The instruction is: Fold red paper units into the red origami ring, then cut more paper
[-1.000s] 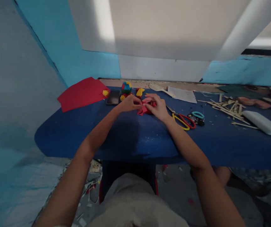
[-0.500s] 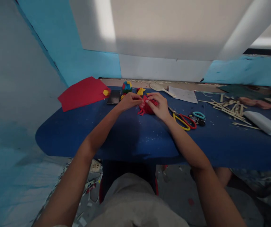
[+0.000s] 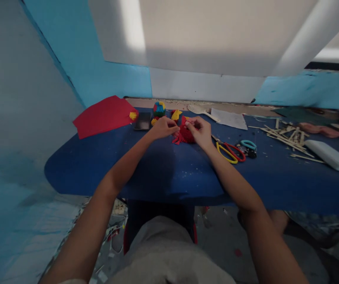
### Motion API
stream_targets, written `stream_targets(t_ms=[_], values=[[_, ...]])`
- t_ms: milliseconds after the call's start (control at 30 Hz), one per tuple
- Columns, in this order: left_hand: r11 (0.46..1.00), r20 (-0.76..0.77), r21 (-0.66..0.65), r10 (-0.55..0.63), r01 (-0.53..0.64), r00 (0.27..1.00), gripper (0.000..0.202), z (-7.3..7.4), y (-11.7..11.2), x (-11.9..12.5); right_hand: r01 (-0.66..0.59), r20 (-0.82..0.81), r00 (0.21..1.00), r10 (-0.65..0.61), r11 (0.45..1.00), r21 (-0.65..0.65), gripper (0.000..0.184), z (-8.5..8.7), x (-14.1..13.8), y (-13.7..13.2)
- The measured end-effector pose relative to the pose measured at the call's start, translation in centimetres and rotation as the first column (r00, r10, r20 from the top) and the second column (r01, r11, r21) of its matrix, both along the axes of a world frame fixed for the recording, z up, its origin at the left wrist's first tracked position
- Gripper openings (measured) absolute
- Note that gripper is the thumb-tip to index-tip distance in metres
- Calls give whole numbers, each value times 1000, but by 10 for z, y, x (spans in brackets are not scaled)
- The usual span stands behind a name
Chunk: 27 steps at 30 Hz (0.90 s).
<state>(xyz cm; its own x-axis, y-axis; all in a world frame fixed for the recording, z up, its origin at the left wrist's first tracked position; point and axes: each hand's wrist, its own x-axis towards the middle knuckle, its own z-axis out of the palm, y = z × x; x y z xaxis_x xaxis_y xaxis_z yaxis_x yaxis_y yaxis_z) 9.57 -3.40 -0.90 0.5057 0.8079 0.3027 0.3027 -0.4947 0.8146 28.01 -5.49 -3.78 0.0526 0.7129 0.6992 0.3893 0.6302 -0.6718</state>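
A small heap of red folded paper pieces (image 3: 186, 136) lies on the blue table, partly covered by my hands. On its left side, my left hand (image 3: 164, 128) is closed in a pinch, thumb and forefinger together. What these fingertips hold, if anything, is too small to make out. Over the heap's right part, my right hand (image 3: 201, 132) pinches a red paper piece that stands up at the fingertips. Just behind the hands are a yellow-and-red folded-paper piece (image 3: 176, 115) and a multicoloured ball (image 3: 159, 108) of blue, yellow, red and green.
Red sheets (image 3: 104, 117) and a dark phone (image 3: 142, 121) lie to the left. Scissors (image 3: 231, 152) with yellow and red handles, teal-handled cutters (image 3: 248, 144), wooden sticks (image 3: 289, 136) and a white bottle (image 3: 330, 155) lie to the right. A pale spoon (image 3: 203, 112) lies behind.
My fingertips have drawn apart: the right hand has shifted slightly right and the left slightly down. More of the red piece shows between them.
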Motion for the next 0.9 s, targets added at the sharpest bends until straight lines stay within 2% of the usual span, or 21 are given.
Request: stream_targets(t_ms=[167,300,500,733,800,900], values=[[998,129,-69,-4,13,992,16,0,0,2,2,32,999,-3,1000,30,16,-1,0,0],[996,151,-92,13,1,988,11,1,-3,6,-4,56,998,2,999,36,17,-2,0,0],[992,200,-30,123,-119,972,11,-1,-7,11,-105,-86,991,103,994,-15,20,-7,-3,6],[984,317,-129,159,-124,935,15,-8,-7,18,-183,-209,964,162,979,-84,24,-6,-3,6],[990,288,-72,139,-124,947,15,-10,-6,17,-180,-244,958,151,978,-101,26,-5,-3,5],[982,195,88,148,-168,970,15,-12,-5,16,-135,-252,963,98,982,-133,32,-4,-3,4]])
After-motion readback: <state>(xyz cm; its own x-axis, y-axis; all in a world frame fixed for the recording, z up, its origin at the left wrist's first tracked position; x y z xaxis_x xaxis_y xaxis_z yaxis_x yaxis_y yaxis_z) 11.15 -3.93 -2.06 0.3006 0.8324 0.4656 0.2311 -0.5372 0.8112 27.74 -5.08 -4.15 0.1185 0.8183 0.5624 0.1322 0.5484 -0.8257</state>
